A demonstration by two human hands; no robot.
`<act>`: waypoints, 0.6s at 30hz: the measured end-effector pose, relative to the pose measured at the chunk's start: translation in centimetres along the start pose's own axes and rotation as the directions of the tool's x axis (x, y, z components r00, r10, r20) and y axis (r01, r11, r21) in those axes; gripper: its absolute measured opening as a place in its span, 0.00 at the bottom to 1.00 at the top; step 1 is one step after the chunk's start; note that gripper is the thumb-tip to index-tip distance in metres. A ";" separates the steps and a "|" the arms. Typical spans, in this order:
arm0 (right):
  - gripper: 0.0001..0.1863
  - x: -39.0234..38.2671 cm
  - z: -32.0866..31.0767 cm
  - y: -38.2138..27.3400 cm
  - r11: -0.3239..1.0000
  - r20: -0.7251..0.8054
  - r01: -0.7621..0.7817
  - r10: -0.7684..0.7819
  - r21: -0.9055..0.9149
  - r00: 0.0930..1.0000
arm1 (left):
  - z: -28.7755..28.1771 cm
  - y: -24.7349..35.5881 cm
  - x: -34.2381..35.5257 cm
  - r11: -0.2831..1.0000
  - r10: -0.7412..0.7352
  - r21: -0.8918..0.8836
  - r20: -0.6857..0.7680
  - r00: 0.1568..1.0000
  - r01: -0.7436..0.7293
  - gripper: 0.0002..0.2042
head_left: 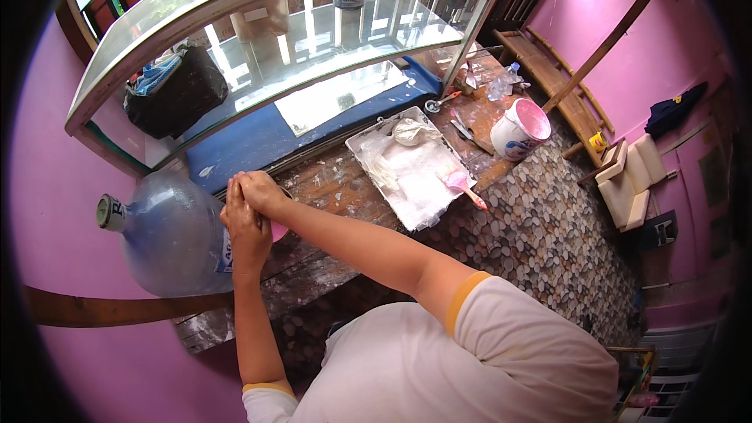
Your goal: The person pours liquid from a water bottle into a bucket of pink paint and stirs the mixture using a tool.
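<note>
The round plastic water jug [174, 227] is translucent blue, the shallow rectangular tray [407, 210] white with pink smears, the painted wall [66, 196] pink, the floor [533, 243] grey-brown pebble-patterned.

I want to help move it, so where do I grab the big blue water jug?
Probably best around the capped neck of the water jug, coming in from the picture's left, the neck end. The neck is much narrower than the wide, rounded body, and it sticks out with nothing covering it.
</note>
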State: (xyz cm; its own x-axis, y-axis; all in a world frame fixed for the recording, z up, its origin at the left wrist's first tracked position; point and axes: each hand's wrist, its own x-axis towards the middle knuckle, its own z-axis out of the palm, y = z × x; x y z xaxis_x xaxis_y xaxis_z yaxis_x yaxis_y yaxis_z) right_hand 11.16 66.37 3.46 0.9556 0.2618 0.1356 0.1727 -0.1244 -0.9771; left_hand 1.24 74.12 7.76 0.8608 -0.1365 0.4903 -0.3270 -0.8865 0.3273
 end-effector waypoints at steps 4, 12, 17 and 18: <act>0.24 -1.3 -4.5 1.8 0.952 0.105 -0.047 0.082 -0.303 0.991 | 3.8 -1.2 -1.6 0.948 -0.159 -0.252 0.162 0.974 0.197 0.22; 0.16 -11.4 -22.0 -1.9 0.987 0.048 0.100 -0.094 -0.126 0.994 | 4.5 -1.5 -7.1 0.926 -0.369 0.051 -0.080 0.926 0.374 0.16; 0.17 -24.9 -41.0 1.3 0.991 0.012 -0.098 0.097 0.091 0.995 | 6.4 4.3 -6.2 0.895 -0.443 0.022 -0.088 0.892 0.446 0.13; 0.17 -27.5 -43.5 3.4 0.935 0.028 -0.192 0.192 0.297 0.981 | 6.0 4.7 -7.0 0.887 -0.461 -0.035 -0.084 0.883 0.460 0.13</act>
State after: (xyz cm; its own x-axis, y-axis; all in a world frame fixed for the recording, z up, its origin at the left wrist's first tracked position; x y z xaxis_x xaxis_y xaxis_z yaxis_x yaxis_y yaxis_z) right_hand -4.17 17.09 3.50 0.9637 0.2601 -0.0595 -0.0928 0.1178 -0.9887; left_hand -4.03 68.25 1.02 0.8782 0.3256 0.3504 0.0922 -0.8341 0.5438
